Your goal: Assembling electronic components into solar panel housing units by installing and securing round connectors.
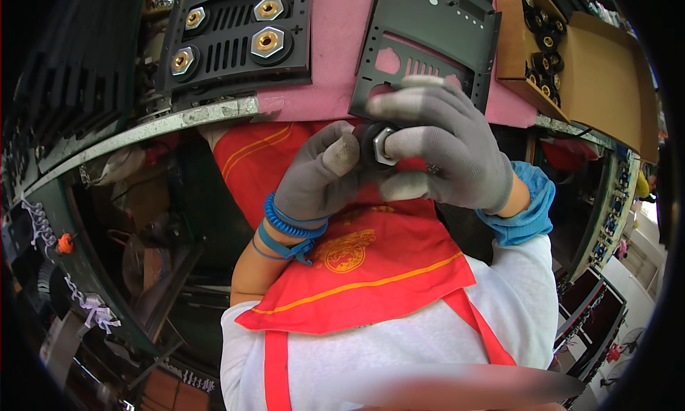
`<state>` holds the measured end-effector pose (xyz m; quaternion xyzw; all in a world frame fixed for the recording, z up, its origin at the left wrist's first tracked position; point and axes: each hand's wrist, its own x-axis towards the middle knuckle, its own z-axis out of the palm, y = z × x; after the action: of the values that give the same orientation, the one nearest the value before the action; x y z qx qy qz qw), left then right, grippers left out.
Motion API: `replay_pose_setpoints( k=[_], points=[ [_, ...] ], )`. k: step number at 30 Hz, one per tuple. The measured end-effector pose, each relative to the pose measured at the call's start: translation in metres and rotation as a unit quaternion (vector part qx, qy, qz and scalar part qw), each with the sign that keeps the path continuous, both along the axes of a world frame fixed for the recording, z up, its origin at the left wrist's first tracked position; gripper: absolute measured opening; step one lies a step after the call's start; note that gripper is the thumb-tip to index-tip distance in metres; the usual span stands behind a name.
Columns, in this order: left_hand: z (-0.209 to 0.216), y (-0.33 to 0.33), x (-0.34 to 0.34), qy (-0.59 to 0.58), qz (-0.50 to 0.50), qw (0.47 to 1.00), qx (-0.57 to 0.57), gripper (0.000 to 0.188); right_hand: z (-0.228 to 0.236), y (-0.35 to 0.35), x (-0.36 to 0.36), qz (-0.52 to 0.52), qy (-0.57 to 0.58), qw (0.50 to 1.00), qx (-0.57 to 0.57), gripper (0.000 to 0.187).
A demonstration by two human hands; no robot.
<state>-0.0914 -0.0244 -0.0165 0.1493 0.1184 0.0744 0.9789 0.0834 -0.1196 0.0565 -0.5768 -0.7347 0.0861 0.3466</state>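
Above my lap I hold a black round socket connector [367, 143] with a silver hex nut [381, 146] on its side toward the right. My left hand [317, 170], in a grey glove, grips the black part between thumb and fingers. The gloved right hand [460, 143] closes thumb and fingers around the nut. Part of the connector is hidden behind the fingers. Just beyond my hands lies a dark grey metal panel [428, 36] with round and slotted cutouts. To its left, another dark panel [300, 58] carries several black connectors with silver nuts and brass centres.
An open cardboard box [606, 90] at the far right contains several black connectors. Pink foam [335, 54] covers the bench top, with a worn metal edge [193, 118] along its front. Dark stacked panels [78, 75] stand at the left. A red apron [378, 275] covers my lap.
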Motion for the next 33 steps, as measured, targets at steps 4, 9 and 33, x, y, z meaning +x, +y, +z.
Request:
replay_pose_setpoints(
  k=[4, 9, 33],
  points=[
    [-0.011, -0.002, -0.004, 0.014, 0.016, 1.000, 0.022, 0.033, -0.003, -0.001, -0.004, -0.008, 0.071, 0.997, -0.014, 0.029],
    [0.006, 0.011, 0.002, -0.037, -0.074, 0.994, -0.072, 0.025, -0.007, -0.009, 0.005, 0.011, 0.091, 0.995, -0.033, 0.029],
    [-0.015, -0.002, -0.007, 0.000, -0.029, 1.000, -0.007, 0.046, -0.001, -0.016, -0.005, -0.050, -0.003, 0.998, 0.049, 0.038]
  ],
)
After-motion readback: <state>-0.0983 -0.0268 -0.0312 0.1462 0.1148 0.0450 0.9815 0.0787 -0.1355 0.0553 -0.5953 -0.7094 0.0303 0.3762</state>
